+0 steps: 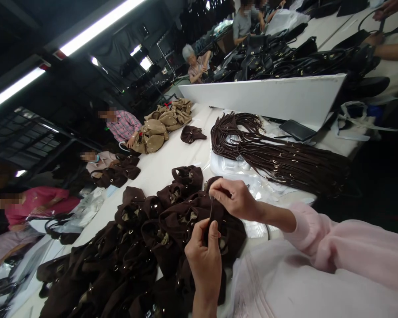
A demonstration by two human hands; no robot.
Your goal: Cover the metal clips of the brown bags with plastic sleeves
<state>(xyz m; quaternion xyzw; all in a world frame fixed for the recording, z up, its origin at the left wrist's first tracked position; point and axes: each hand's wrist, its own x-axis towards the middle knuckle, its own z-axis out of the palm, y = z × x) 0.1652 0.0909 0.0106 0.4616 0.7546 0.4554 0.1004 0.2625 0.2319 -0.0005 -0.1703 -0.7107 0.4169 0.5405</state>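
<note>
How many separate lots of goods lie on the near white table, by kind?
Dark brown bag heaps: 2, near heap and far heap
Lone dark brown bag: 1
Tan bag heap: 1
Brown strap bundle: 1
Total: 5
Left hand and right hand pinch the near heap's top bag.

head view | faces forward-down, tilted | close over brown bags [135, 221] | table [167, 161] stretches beyond

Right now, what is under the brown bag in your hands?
Under the brown bag, pinched by left hand and right hand, lies a heap of brown bags; the table beneath is covered.
</note>
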